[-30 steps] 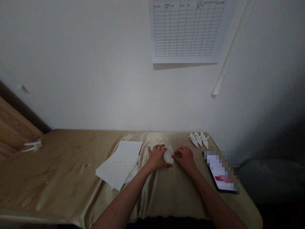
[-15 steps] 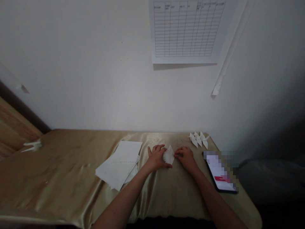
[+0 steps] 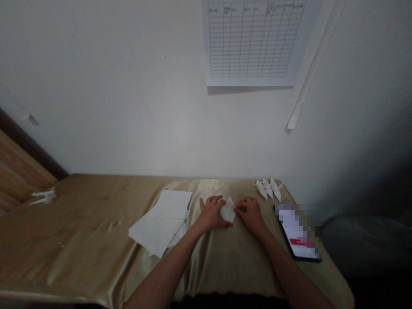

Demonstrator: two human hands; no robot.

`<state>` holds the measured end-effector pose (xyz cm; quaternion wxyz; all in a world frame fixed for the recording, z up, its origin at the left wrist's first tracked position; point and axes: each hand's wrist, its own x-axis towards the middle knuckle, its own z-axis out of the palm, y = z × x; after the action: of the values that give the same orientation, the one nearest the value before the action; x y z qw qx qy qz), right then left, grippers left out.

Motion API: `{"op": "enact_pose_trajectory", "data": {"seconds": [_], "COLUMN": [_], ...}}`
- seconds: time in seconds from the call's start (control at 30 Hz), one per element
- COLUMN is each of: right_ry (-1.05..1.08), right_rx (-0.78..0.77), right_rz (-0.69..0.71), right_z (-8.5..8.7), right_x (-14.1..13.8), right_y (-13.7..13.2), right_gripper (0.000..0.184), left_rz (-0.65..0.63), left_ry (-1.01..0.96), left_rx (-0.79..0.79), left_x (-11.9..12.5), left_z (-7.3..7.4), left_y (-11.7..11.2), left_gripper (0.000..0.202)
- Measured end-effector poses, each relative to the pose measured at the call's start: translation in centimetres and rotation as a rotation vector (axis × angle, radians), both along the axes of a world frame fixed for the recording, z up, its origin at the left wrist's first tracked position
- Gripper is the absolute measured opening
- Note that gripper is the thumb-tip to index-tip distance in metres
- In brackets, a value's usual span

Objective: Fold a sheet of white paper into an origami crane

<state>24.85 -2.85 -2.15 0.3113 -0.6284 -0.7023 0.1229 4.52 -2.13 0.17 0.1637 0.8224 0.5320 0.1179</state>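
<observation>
A small folded piece of white paper point(image 3: 228, 210) lies on the gold cloth-covered table point(image 3: 96, 227), held between both hands. My left hand point(image 3: 210, 213) presses on its left side with thumb and curled fingers. My right hand point(image 3: 250, 212) pinches its right edge with curled fingers. A loose stack of white paper sheets point(image 3: 162, 221) lies just left of my left hand. Several finished folded paper shapes point(image 3: 269, 188) sit in a row at the back right of the table.
A phone with a lit screen point(image 3: 298, 234) lies right of my right hand near the table's right edge. A printed grid chart point(image 3: 252, 40) hangs on the white wall behind. A small white object point(image 3: 43, 196) rests at the table's far left.
My right hand's fingertips have shifted slightly along the folded paper's right edge. Otherwise both hands and the paper stay in place.
</observation>
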Motion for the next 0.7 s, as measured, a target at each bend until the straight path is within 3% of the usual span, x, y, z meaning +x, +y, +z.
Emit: {"op": "enact_pose_trajectory", "data": {"seconds": [0.17,0.5,0.7], "right_ry": [-0.005,0.081,0.142], "right_rx": [0.007,0.089,0.097], "right_rz": [0.021,0.158,0.218], "right_z": [-0.2,0.2,-0.3], "right_x": [0.2,-0.1,-0.3], "right_y": [0.1,-0.5,-0.3], "right_gripper": [0.011,0.008,0.005], "left_rz": [0.011,0.090,0.105], "left_ry": [-0.021,-0.282,-0.434], "left_rx": [0.029,0.154,0.191], "left_x": [0.1,0.5,0.4], "left_z": [-0.4,-0.2,-0.8], "left_y": [-0.2,0.2,0.9], "left_gripper": [0.088,0.030,0.013]}}
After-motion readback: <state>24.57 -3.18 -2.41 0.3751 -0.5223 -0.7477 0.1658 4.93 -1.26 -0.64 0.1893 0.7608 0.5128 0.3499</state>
